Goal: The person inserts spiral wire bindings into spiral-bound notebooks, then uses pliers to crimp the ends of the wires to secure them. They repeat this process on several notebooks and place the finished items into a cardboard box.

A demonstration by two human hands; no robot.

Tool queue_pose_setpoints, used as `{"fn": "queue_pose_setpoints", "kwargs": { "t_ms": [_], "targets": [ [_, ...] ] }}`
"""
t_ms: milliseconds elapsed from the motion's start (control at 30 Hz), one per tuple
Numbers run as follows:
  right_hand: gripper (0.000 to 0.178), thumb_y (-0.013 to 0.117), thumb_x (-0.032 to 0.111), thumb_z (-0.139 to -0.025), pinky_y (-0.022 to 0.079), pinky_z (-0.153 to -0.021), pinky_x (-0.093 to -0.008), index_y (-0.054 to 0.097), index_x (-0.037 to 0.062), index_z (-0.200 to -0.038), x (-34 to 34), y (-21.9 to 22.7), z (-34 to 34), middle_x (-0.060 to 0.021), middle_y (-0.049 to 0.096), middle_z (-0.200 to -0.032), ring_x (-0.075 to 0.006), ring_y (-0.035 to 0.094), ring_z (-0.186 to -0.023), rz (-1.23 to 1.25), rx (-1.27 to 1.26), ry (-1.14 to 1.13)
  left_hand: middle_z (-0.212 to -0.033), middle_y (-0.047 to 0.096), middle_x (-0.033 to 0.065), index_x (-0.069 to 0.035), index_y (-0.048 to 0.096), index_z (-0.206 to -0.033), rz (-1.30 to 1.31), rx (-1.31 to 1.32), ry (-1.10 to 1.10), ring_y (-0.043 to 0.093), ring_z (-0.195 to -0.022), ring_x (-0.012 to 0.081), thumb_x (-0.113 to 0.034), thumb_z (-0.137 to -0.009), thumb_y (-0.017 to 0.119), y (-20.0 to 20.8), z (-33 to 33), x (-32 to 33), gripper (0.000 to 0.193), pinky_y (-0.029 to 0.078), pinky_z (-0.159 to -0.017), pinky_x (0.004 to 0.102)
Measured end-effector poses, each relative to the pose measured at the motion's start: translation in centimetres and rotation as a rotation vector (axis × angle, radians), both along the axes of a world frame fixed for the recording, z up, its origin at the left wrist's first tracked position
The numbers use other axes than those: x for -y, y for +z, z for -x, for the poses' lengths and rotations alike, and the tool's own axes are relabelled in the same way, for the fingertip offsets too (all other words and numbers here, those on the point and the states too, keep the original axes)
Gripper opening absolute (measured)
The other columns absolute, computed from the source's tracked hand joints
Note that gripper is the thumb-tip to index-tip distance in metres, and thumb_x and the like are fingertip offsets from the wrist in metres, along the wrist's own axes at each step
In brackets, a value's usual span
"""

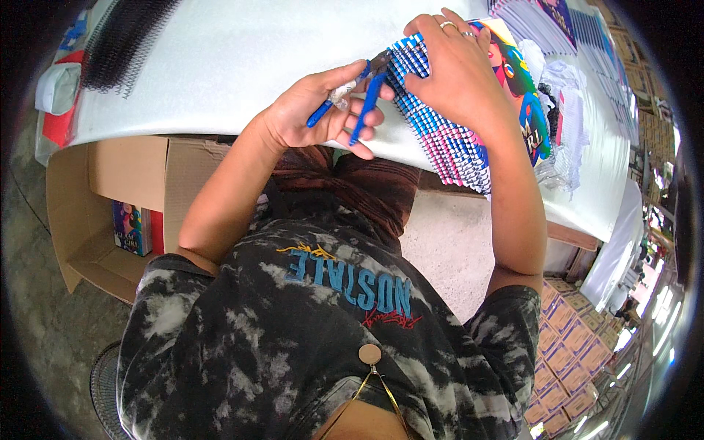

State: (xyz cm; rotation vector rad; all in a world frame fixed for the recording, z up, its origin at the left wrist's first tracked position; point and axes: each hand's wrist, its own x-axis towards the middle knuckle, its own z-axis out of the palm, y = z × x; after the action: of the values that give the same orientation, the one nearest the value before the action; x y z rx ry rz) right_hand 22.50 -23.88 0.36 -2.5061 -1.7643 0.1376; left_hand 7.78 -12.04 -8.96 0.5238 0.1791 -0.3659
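L hand [304, 110] gripping blue-handled pliers [368, 106], handles apart; R hand [458, 77] spread open on spiral-bound bks [438, 121].

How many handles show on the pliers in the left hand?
2: the left handle points into the left hand; the right handle crosses its fingers. Something whitish partly covers the former; no more seem hidden.

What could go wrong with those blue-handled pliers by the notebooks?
The pliers in the left hand are close to the thumb of the right hand, so a slip might pinch it. Their tips are at the coils, so squeezing might bend one. The spiral notebooks lie near the edge of the table, so a bump might tip some off.
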Motion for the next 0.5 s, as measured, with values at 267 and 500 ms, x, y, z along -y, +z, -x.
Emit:
{"fn": "queue_pose_setpoints", "kwargs": {
  "t_ms": [267,500],
  "targets": [
    [0.052,0.067,0.014,-0.065,0.017,-0.103,-0.0612,0.045,-0.0003,-0.110,0.1,0.5,1.4,-0.0236,0.048,-0.115,-0.0419,0.030,-0.126,0.017,0.073,-0.017,-0.077,0.060,0.0064,-0.004,0.053,-0.111,-0.673,-0.148,-0.039,0.063,-0.074,0.0201,-0.048,-0.094,0.034,2.6,0.3,0.1,0.051,0.053,-0.061,0.0363],
    [0.056,0.070,0.015,-0.066,0.018,-0.101,-0.0643,0.043,-0.0003,-0.113,0.0,1.1,1.8,-0.0242,0.046,-0.118,-0.0421,0.028,-0.127,0.065,0.085,-0.035,-0.084,0.059,0.0103,-0.003,0.052,-0.114,-0.071,-0.049,-0.073,0.062,-0.076,0.0198,-0.047,-0.095,0.030,1.7,0.3,-1.1,0.053,0.054,-0.067,0.0364]
  ]
}}
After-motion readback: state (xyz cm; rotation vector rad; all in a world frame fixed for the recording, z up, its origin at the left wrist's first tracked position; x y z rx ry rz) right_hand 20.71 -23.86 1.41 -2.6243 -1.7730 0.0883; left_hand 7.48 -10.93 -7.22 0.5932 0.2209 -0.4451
